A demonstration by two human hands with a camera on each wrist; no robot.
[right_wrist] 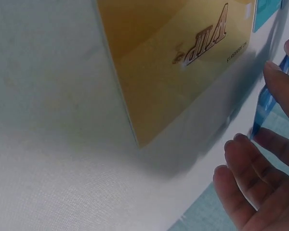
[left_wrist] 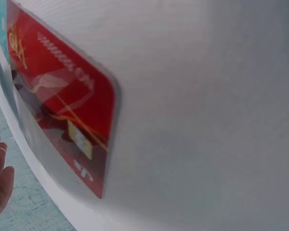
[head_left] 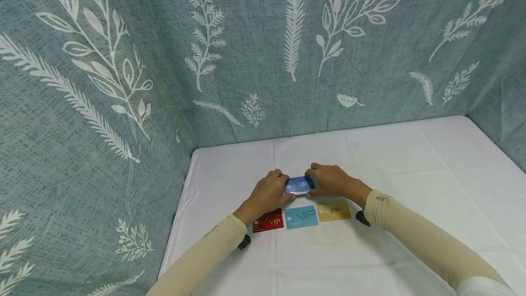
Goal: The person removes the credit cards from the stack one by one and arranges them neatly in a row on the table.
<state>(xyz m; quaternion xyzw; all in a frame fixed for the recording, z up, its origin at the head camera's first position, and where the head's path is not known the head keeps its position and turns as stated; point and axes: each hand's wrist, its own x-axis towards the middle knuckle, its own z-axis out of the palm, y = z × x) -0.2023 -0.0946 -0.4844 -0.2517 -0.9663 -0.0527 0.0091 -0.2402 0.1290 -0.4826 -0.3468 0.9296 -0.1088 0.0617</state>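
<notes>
A dark blue VIP card (head_left: 300, 186) is held between both hands, close over the white table in the head view. My left hand (head_left: 269, 191) pinches its left end, thumb at the near edge. At the opposite end my right hand (head_left: 334, 181) grips it between thumb and fingers; the right wrist view shows the blue card's edge (right_wrist: 265, 107) there, with the other fingers spread. Just nearer lie three cards in a row: a red VIP card (head_left: 271, 222) partly behind the left wrist, a light blue one (head_left: 302, 217) and a gold one (head_left: 334, 210).
A white cloth (head_left: 328, 259) covers the table. Green-blue curtains (head_left: 255, 49) with white leaf prints stand behind it and at both sides. Small dark wrist cameras (head_left: 244, 242) hang under the forearms, near the outer cards.
</notes>
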